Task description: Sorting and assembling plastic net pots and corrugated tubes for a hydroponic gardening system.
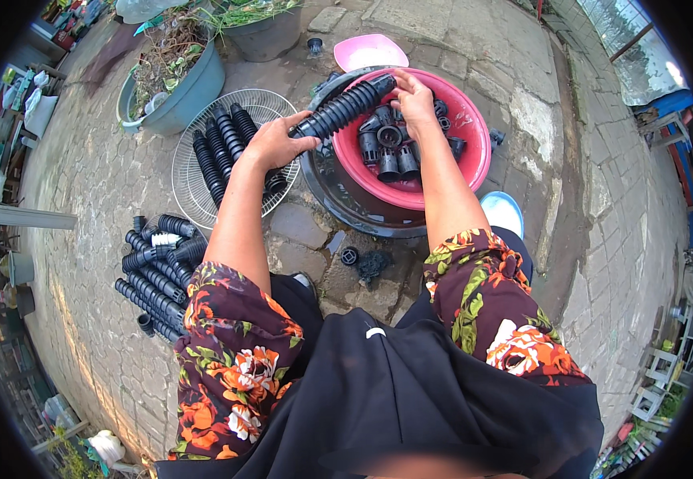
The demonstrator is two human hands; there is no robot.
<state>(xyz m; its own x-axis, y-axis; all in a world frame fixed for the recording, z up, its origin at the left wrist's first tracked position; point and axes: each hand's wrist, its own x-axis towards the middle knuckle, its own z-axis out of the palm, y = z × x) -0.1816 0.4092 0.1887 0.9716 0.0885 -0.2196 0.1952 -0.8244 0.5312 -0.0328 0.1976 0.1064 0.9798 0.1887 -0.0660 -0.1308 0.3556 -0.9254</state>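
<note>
At the far left, a heap of stacked black plastic net-pot columns (155,271) lies on the grey stone paving (91,184). Above it stands a teal planter tub with dry plants (179,88). Just right of the heap, a white round wire grille (203,160) lies flat and carries more black pot columns (223,148) side by side.

The left hand (271,144) hovers over the grille's right edge. Its grip is closed around the lower left end of a long ribbed stack of black plastic net pots (342,108), fingers wrapped over the top. The stack slants up to the right, bridging from that grip across to the red round plastic basin (474,152).

The right hand (414,100) meets the stack's upper right end above the basin, fingertips pinching the end of the stack. Loose black net pots (394,152) fill the basin, which sits in a dark tyre-like ring (362,219). A pink plastic scoop (369,52) lies behind the basin.
</note>
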